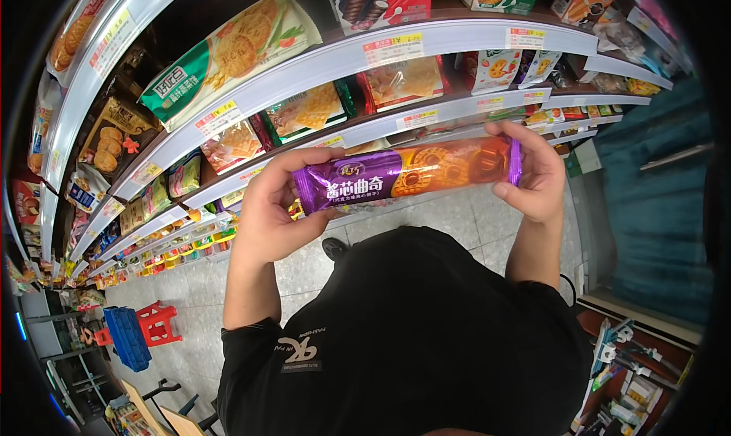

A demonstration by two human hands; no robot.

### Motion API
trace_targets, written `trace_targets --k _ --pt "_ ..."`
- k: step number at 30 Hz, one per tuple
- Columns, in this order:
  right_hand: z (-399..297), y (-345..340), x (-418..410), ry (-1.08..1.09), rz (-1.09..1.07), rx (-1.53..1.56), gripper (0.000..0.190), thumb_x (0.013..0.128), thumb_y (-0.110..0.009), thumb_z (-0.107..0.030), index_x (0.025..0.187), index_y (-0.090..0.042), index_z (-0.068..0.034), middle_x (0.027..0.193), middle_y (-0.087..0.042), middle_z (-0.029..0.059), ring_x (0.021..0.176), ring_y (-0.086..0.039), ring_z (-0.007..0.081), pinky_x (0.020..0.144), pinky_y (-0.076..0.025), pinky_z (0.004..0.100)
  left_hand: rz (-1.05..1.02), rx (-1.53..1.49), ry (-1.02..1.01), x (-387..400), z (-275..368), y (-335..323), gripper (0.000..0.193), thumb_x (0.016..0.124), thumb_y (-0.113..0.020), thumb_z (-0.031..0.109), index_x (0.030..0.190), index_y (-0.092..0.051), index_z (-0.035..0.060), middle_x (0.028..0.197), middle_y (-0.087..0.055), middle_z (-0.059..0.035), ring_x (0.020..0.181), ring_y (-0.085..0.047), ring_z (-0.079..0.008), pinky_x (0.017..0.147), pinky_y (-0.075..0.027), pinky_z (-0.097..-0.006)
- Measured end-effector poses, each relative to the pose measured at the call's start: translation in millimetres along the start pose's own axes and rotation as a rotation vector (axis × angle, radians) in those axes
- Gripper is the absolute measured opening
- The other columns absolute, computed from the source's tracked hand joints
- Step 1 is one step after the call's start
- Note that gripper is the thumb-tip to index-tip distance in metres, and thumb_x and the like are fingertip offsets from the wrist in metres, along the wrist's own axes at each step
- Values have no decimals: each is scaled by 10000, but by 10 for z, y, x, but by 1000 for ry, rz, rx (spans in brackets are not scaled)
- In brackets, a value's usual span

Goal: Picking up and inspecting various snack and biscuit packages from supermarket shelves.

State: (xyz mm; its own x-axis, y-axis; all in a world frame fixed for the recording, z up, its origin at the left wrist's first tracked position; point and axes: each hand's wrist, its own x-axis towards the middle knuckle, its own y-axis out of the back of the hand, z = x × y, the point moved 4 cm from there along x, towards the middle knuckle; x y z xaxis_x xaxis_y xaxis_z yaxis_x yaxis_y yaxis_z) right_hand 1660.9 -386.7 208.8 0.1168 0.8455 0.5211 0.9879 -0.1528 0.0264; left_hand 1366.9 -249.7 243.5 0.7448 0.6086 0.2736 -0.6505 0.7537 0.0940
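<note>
A long packet of filled cookies (408,173), wrapped in purple and orange plastic, is held up nearly level between my two hands. My left hand (280,207) grips its purple left end, the thumb below and the fingers at the top. Around the crimped right end, my right hand (534,170) has closed, with its thumb on the lower edge and fingertips over the top. The printed front, with cookies pictured on it, faces me. Behind the packet are the lower shelves of a store rack, partly covered by it and my hands.
White shelf edges (394,50) with price tags curve across the front. A green and cream cracker packet (240,47) and a wafer roll box (380,5) stand on the upper shelf. A blue crate (127,338) rests by a red plastic stool (160,324) at left. Teal curtain fabric (651,207) hangs at right.
</note>
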Motion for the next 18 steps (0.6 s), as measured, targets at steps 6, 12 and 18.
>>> trace_targets --k 6,12,18 --pt "-1 35 -5 84 -16 -25 721 730 -772 -30 1366 -446 62 1344 -531 243 1259 -520 283 1060 -404 390 -6 49 -51 -9 10 7 595 684 -672 -191 1233 -518 -17 1299 -566 -203 1213 -569 -256 994 -499 -337" --pt "-37 29 -31 147 33 6 632 724 -709 69 1318 -496 70 1309 -558 238 1259 -525 301 1065 -412 403 -32 61 -86 18 12 -21 561 677 -674 -180 1194 -552 -1 1295 -571 -211 1238 -552 -282 1004 -484 -346" --pt "6 66 -100 159 38 -8 633 732 -700 73 1328 -487 63 1317 -551 240 1269 -513 302 1068 -405 410 -61 122 -149 39 -7 -54 535 676 -693 -161 1169 -568 5 1279 -586 -201 1218 -563 -287 991 -479 -360"
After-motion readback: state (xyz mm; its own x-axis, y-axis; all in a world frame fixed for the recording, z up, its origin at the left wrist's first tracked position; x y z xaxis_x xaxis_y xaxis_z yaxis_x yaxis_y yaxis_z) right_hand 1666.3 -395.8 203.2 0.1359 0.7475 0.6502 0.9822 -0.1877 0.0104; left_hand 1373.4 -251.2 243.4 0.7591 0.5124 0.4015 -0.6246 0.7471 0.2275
